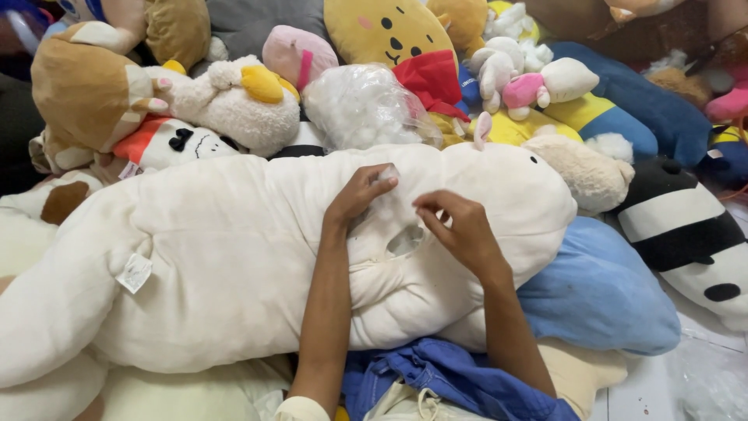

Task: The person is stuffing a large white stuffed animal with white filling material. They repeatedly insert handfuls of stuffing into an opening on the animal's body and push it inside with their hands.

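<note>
Lying across the person's lap: large cream plush toy (234,257), open seam hole (405,240) in its side. Behind: clear bag of white stuffing (362,105), yellow bear plush (389,35), duck-billed white plush (234,97); blue cushion (600,288) alongside. Left hand (360,195) pinches stuffing beside the hole; right hand (460,226), fingers curled, pinches fabric.

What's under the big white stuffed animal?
Under the big cream-white plush animal you can see a blue soft cushion at the right and rumpled blue cloth near the person's lap. What lies beneath its middle is covered. Both hands, left and right, rest on top.
</note>
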